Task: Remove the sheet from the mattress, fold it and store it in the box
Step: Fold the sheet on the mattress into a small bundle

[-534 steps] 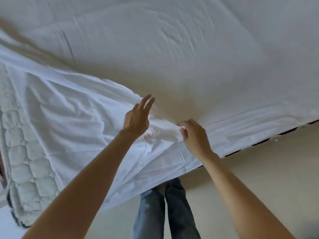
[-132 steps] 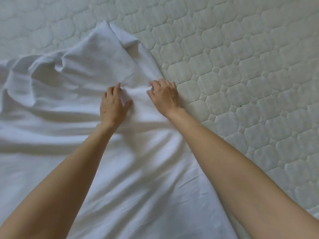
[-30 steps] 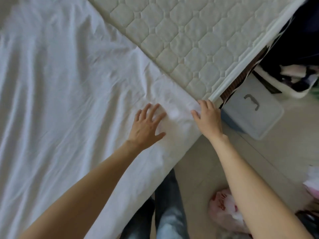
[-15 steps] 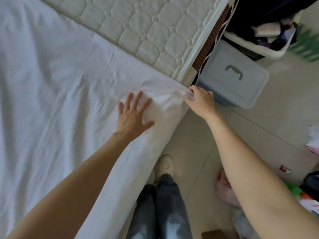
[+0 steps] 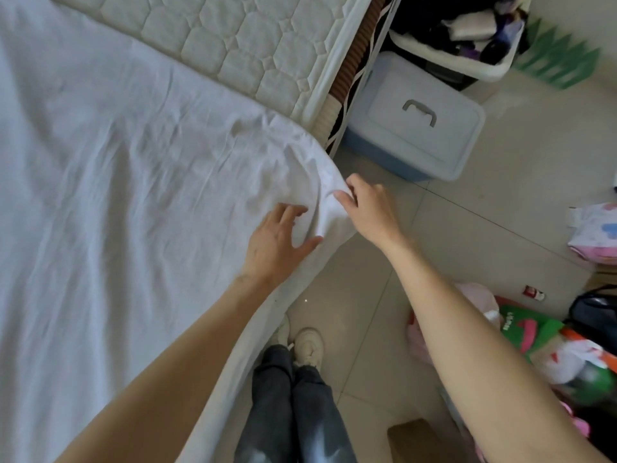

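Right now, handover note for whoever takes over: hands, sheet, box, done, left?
Left hand: open, flat on the sheet near the mattress corner.
Right hand: pinches the sheet's corner, hanging off the bed edge.
Sheet covers most of the mattress; the quilted far part is bare.
Box: on the floor by the bed, lid shut.
Done: sheet partly off. Left: finish folding, open box, store.

Pale tiled floor (image 5: 500, 208) in daylight, with bags (image 5: 547, 342) and a white basket (image 5: 467, 38) of clothes cluttering its right side.

single head-worn view, wide-angle, looking steeply down, close over mattress (image 5: 253, 45) edge
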`<state>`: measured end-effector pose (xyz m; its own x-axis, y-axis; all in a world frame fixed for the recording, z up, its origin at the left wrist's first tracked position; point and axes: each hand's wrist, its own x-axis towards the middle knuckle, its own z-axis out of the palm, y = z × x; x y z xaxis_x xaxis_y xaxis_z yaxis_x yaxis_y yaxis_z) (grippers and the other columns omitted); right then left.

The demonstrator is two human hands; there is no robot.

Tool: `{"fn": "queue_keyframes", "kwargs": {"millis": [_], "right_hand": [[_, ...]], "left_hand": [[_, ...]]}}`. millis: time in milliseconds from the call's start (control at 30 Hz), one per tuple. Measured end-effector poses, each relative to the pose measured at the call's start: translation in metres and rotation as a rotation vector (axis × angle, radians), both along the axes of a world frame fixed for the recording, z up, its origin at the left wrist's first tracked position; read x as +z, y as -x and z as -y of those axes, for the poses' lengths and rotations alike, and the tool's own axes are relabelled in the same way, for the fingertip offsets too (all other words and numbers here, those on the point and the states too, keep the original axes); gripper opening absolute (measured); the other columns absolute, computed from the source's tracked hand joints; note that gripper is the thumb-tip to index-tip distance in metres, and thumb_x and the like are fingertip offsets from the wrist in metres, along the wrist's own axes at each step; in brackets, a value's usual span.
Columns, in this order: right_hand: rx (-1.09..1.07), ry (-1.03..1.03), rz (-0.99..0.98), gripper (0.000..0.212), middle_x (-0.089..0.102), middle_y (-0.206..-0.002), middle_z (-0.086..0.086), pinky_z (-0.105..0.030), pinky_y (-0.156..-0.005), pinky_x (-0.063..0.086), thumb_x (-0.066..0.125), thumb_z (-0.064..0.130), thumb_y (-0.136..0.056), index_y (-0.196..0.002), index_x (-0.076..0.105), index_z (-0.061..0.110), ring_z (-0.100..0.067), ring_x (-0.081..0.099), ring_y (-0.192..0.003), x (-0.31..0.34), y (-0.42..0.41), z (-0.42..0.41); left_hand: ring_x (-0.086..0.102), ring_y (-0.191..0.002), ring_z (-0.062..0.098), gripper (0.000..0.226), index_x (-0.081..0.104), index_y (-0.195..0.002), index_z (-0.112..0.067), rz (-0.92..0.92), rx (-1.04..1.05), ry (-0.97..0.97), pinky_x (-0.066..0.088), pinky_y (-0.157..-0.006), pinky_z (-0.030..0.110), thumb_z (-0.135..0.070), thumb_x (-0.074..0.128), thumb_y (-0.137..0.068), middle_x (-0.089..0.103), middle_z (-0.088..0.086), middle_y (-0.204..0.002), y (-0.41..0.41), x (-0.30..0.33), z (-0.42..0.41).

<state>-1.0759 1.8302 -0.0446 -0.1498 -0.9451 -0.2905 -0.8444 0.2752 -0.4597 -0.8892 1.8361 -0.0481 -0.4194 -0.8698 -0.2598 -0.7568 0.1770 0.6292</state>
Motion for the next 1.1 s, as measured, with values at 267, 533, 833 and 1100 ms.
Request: {"fn": "queue_keyframes", "kwargs": {"millis": [267,533,833,1100], "right_hand": [[0.037,0.029,0.365,0.036,0.063,-0.102,0.006,-0.022,-0.081,0.042,0.065,0.048,-0.081,-0.104,0.063,0.02,-0.007,0.057,-0.093,0.066,-0.019,-0.046],[0.166,-0.036,0.099,0.059,0.05,-0.131,-0.001,-0.045,-0.103,0.027,0.076,0.032,-0.072,-0.125,0.052,0.024,-0.025,0.038,-0.126,0.027,0.016,-0.097],[0.489,0.04,0.088,0.048,0.018,-0.154,-0.007,-0.047,-0.114,0.007,0.074,0.031,-0.074,-0.119,0.058,0.036,-0.03,0.008,-0.142,0.024,-0.024,-0.03],[0.392,-0.142,0.137,0.02,0.064,-0.099,-0.006,-0.035,-0.095,0.037,0.068,0.026,-0.082,-0.088,0.058,0.011,-0.023,0.055,-0.105,0.048,0.017,-0.036]], "left_hand": [[0.06,-0.07,0.009,0.022,0.065,-0.103,-0.014,-0.188,0.281,-0.069,0.034,-0.062,-0.004,-0.015,0.069,-0.081,0.064,-0.006,-0.08,0.016,0.051,-0.026],[0.06,-0.071,-0.005,0.027,0.067,-0.103,-0.009,-0.185,0.195,-0.066,0.039,-0.066,-0.002,-0.003,0.071,-0.077,0.064,-0.005,-0.08,-0.014,0.077,-0.026],[0.051,-0.061,-0.012,0.026,0.067,-0.095,-0.006,-0.123,0.062,-0.071,0.04,-0.066,0.001,0.006,0.072,-0.072,0.051,-0.021,-0.067,-0.044,0.093,-0.024],[0.06,-0.066,0.015,0.007,0.065,-0.085,-0.011,-0.134,0.192,-0.088,0.048,-0.067,0.027,-0.013,0.07,-0.08,0.064,0.002,-0.071,-0.048,0.092,-0.013]]}}
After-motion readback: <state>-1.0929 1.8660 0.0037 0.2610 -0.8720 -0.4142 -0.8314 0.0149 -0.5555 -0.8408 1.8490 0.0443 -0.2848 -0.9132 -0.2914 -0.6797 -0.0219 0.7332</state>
